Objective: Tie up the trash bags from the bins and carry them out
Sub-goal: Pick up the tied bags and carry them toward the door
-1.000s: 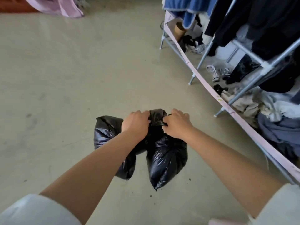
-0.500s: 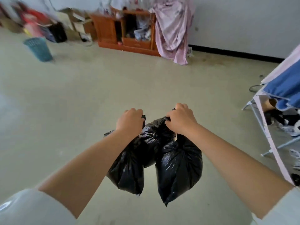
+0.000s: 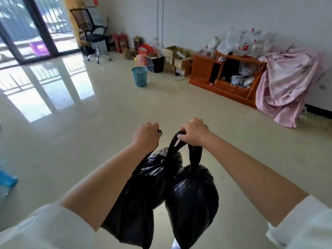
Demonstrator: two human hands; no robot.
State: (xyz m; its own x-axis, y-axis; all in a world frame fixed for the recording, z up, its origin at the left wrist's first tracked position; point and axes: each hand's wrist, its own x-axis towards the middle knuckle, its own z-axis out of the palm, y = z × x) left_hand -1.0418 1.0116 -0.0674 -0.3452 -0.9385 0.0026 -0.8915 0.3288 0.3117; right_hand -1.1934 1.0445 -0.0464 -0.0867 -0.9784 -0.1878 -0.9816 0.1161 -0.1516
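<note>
Tied black trash bags (image 3: 192,198) are gripped by their knotted tops in the closed left hand (image 3: 146,136) and right hand (image 3: 194,133), hung straight below both fists, long axes vertical, carried clear of the floor (image 3: 89,141), neither hand nearer.

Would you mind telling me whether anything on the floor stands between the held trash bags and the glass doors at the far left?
Nothing visible does. Both hands grip the black bags, and the floor toward the glass doors is bare; the blue basket stands right of that line.
</note>
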